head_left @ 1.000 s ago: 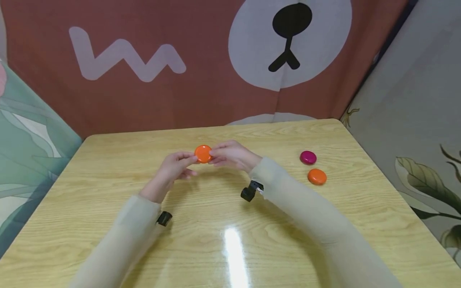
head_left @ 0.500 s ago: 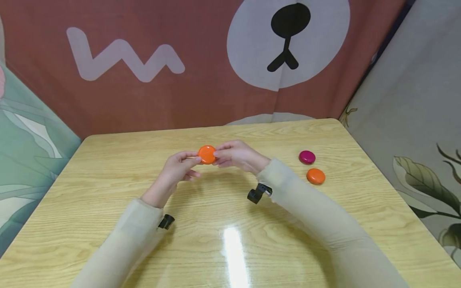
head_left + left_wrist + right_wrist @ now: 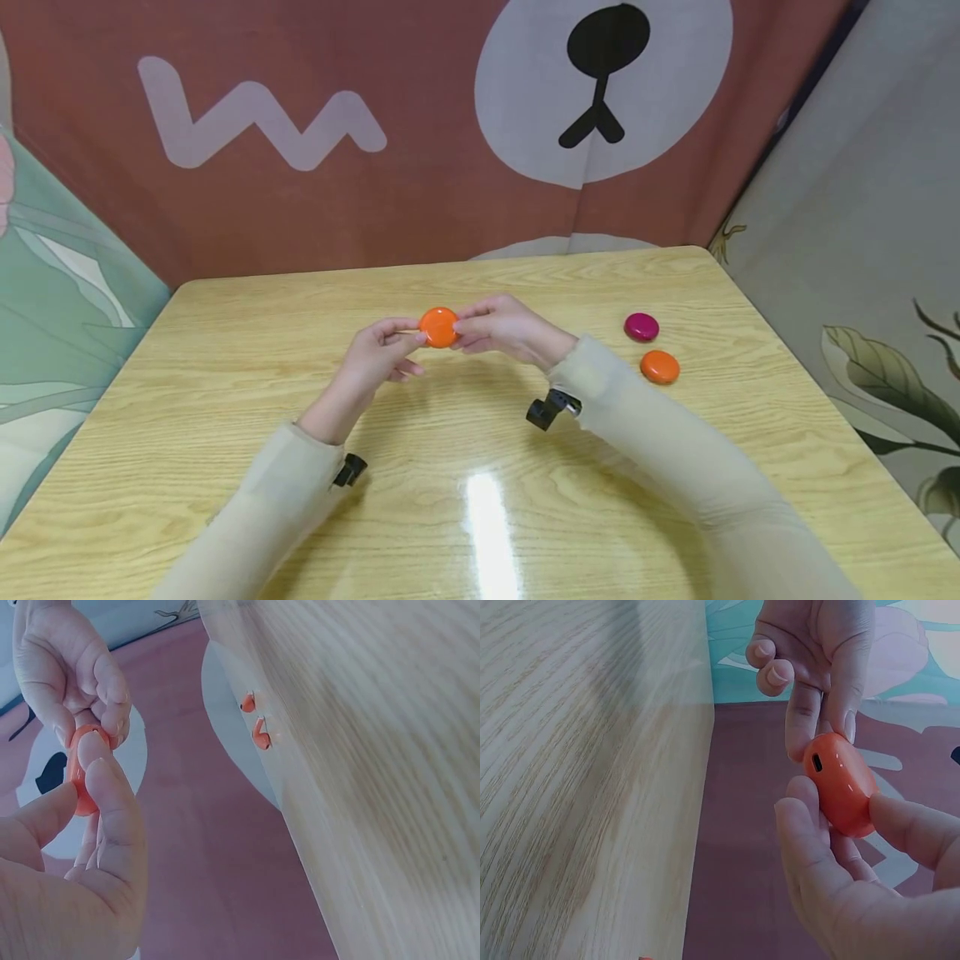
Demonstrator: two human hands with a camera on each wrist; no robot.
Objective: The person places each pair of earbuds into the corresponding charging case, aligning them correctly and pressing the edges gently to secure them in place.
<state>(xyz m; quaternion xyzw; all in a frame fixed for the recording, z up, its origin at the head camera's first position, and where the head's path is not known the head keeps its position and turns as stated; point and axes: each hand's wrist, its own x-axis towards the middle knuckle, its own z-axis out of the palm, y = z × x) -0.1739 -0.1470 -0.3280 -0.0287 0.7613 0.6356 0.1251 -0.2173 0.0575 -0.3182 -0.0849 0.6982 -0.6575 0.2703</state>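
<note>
Both hands hold one glossy orange earbud charging case (image 3: 438,327) above the far middle of the table. My left hand (image 3: 375,354) pinches its left side between thumb and fingers. From the other side, the thumb and fingertips of my right hand (image 3: 513,329) grip the right edge. The right wrist view shows a small dark port slot (image 3: 817,763) in the case's rim. Two orange earbuds (image 3: 257,720) lie on the tabletop near its far edge in the left wrist view; the head view does not show them.
On the right of the wooden table (image 3: 420,500) lie a magenta rounded disc (image 3: 641,327) and an orange one (image 3: 660,367). Behind the far edge hangs a reddish-brown cloth (image 3: 420,200) with a bear print. Patterned cloth covers both sides.
Both hands have shifted slightly to the right together with the orange charging case, keeping hold of it. The two discs on the right have stayed in place.
</note>
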